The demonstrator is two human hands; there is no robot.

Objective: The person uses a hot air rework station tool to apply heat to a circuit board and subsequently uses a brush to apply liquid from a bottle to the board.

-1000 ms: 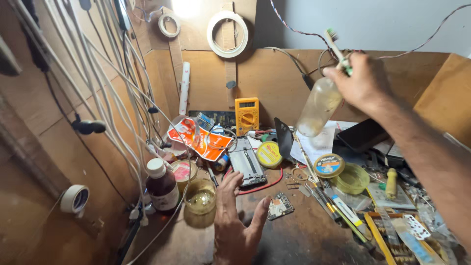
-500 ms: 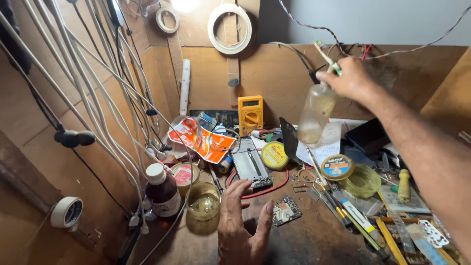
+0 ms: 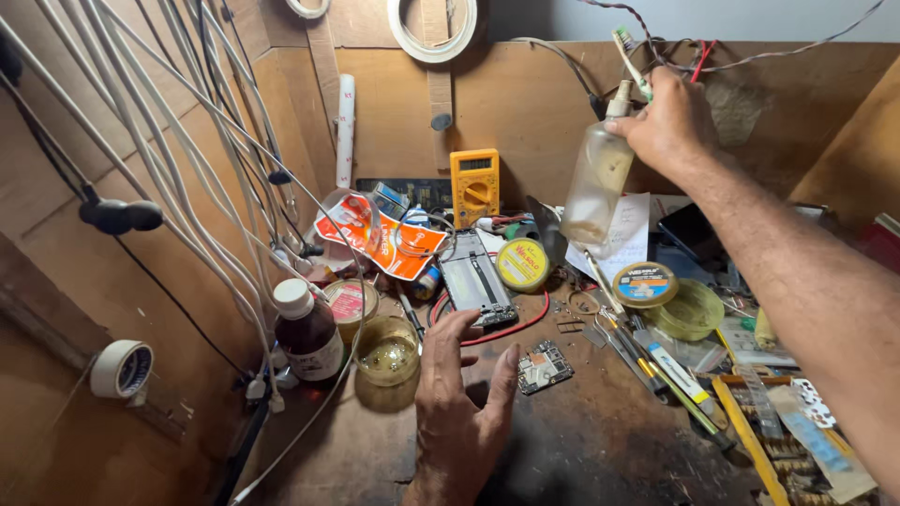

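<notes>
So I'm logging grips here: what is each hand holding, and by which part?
The right hand holds a clear bottle by its neck, plus a toothbrush. The left hand holds nothing; it rests spread on the bench.

Orange-and-white foil packet (image 3: pixel 380 242) lies crumpled at bench back, left of centre. Yellow multimeter (image 3: pixel 474 186) stands just right of it against wooden wall, small grey screen at top. Round yellow tin (image 3: pixel 522 264) with yellow printed lid sits below multimeter. Round tin with blue-and-orange label (image 3: pixel 644 284) lies further right. Brown bottle (image 3: pixel 307 330), white cap, white label, stands at left. Round pink-lidded tub (image 3: pixel 349 302) just behind it.
</notes>
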